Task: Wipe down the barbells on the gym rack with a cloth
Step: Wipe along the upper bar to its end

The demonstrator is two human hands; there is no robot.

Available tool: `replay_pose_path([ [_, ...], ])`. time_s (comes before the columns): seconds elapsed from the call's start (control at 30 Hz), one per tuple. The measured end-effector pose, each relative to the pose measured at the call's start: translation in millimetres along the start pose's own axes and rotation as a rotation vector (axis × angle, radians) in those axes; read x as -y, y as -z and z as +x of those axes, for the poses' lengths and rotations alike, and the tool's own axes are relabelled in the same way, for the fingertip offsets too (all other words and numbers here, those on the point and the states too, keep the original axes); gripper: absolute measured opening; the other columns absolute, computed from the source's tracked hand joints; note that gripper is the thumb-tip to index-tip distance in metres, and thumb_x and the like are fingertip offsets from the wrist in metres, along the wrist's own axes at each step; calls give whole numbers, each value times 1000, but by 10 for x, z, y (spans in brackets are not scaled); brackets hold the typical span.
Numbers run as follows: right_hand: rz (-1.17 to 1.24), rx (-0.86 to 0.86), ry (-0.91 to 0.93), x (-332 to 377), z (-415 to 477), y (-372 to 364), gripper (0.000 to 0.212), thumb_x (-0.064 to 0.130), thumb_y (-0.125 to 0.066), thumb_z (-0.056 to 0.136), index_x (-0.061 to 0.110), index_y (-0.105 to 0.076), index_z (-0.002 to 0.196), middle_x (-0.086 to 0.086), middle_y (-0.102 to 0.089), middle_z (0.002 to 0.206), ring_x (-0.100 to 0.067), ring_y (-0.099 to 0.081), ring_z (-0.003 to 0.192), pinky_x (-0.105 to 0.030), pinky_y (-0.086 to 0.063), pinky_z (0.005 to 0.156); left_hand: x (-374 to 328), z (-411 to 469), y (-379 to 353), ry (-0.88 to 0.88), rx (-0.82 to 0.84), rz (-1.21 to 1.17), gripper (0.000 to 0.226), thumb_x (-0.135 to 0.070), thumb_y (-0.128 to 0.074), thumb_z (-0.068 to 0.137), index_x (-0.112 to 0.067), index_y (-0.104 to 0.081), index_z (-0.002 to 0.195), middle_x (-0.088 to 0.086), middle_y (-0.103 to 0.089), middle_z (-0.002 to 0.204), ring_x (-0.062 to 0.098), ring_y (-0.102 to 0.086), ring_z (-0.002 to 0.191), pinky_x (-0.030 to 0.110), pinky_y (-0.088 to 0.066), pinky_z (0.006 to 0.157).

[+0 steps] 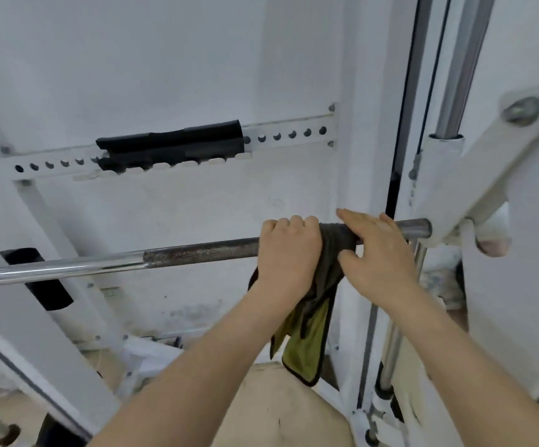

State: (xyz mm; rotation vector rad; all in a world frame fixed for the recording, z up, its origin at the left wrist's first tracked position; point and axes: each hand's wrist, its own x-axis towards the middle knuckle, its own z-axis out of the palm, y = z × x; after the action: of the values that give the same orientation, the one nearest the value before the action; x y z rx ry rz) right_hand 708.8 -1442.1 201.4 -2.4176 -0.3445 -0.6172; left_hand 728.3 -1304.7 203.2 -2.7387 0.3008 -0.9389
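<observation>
White rack (363,150) fills the frame. Barbell (197,250) runs left to right across it, right end in the rack's bracket. Cloth (310,343), dark and olive, is draped over the bar near the right end and hangs down. Left grip (289,253) is closed, fingers curled over the bar at the cloth's left edge. Right grip (377,253) is wide, straight fingers lying on the cloth, thumb under.

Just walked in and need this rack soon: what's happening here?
A person is wiping the bar on the white rack. A dark and green cloth hangs over the bar near its right end. The left hand grips the bar at the cloth's edge; the right hand lies on the cloth, fingers straight. The bar's middle stretch looks rusty.
</observation>
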Motion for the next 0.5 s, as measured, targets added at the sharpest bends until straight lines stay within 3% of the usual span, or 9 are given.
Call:
replay_pose_path([
  [0.03,174,-5,-63,26,-30,66,64,2,-53,80,23,-50,140,5,-54,139,-13,-41,132,-28,-11,119,-188,102,14,-36,18,-19,17,-19,-69,71,-18,-54,78,-1,-60,70,21,-59,63,31,-26,62],
  [0.1,458,-64,-173,29,-130,119,64,-4,-48,81,28,-53,137,9,-56,136,-6,-43,130,-27,-27,116,-391,237,12,-80,65,-65,5,-19,-54,85,-17,-53,90,0,-64,84,22,-63,77,31,-27,65],
  [0.23,650,-351,-295,-76,-493,9,57,-6,-45,82,21,-59,129,7,-63,123,-5,-59,113,-32,-49,100,-416,330,18,-86,69,-85,10,-17,-48,88,-19,-40,82,-2,-58,80,22,-49,66,32,-26,66],
  [0.3,780,-378,-427,-184,-588,-93,60,-8,-47,81,22,-55,132,6,-65,118,-7,-61,111,-39,-51,98,-559,410,60,-132,87,-121,10,-16,-48,88,-19,-40,83,-2,-56,79,21,-42,65,32,-26,66],
  [0.4,955,-308,-546,-211,-635,-138,80,-6,-48,72,32,-40,143,12,-66,118,-11,-60,114,-46,-49,99,-923,557,105,-186,92,-201,7,-10,-49,89,-18,-48,88,1,-62,87,23,-53,73,32,-25,68],
  [0.5,1078,-303,-624,-260,-628,-27,82,-19,-42,76,35,-42,138,18,-68,110,-15,-62,111,-46,-48,96,-1112,596,123,-153,83,-231,12,-6,-45,91,-14,-53,96,3,-62,95,24,-59,87,33,-27,71],
])
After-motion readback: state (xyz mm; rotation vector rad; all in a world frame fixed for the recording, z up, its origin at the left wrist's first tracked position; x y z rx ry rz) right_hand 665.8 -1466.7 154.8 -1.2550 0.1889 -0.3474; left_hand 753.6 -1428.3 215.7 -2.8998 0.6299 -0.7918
